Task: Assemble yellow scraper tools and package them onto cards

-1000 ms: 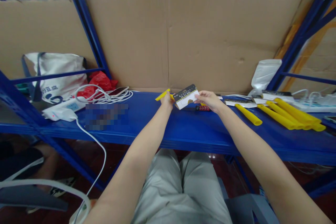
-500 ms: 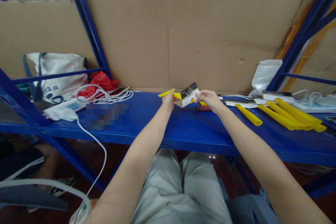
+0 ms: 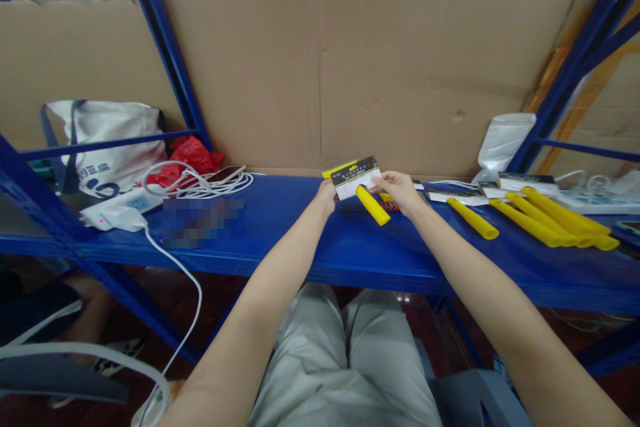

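Above the blue shelf, a cardboard header card [image 3: 356,177], black at the top and white below, is gripped at both ends. My left hand [image 3: 327,195] is closed on its left end. A yellow plastic tool goes with the card: its rounded handle [image 3: 373,205] slants down in front, and a flat yellow strip shows behind the top edge. Whether the handle passes through a slot in the card, I cannot tell. At the right edge, the fingers of my right hand [image 3: 397,190] pinch the card. Just beneath, a red-and-black screwdriver [image 3: 392,207] is partly hidden.
Several yellow handles [image 3: 565,220] lie to the right near more cards [image 3: 457,197] and a white power strip [image 3: 595,203]. At left are coiled white cables [image 3: 220,183], a charger [image 3: 117,217], a red bag [image 3: 195,155] and a canvas tote [image 3: 113,140]. Cardboard [image 3: 400,80] backs the shelf.
The card has turned to face me more squarely and shifted left. The yellow handle now points down and right in front of it. My left hand has moved slightly and regripped at the card's end.
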Tool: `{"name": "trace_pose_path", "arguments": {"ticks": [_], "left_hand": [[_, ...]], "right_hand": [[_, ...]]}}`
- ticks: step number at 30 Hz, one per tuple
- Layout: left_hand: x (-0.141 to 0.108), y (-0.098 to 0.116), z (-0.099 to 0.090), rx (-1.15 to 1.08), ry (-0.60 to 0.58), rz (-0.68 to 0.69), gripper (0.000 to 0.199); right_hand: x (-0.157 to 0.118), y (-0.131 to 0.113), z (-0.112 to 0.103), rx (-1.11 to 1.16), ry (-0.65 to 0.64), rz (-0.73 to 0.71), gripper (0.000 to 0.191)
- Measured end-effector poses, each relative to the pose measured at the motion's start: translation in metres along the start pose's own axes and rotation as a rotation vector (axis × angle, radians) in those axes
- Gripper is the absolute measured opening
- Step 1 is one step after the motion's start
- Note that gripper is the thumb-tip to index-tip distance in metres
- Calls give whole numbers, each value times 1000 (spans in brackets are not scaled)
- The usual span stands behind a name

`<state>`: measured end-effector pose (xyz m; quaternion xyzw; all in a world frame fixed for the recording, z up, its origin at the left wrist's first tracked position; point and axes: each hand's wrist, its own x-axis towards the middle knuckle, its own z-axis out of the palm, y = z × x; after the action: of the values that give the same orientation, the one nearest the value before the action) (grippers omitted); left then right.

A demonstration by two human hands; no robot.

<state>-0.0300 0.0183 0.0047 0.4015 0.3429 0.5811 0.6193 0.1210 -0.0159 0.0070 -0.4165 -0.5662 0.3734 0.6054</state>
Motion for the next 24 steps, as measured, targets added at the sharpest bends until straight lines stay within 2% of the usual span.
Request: {"name": "trace_pose_path", "arguments": {"ticks": [4,7,13,16,18,21,24], "left_hand": [[-6,-3,1,254,-23,19,13],[-8,-5,3,310,-60,15,19],[-8,1,5,232,-143,25,36],[-6,5,2,192,-136,27,43],[-5,6,2,166,-93,25,36],[-7,3,3,106,-63,34,13],[-9,0,6,44,-24,41,20]], "right_hand": [[4,3,-3,-24,88,-21,22],[6,4,-4,-25,144,-21,22],[7,3,-2,25,229,5,21],[6,2,0,46,243,20,21],[6,1,1,47,242,29,20],[6,2,1,35,224,33,18],[6,4,-1,16,213,34,11]]}}
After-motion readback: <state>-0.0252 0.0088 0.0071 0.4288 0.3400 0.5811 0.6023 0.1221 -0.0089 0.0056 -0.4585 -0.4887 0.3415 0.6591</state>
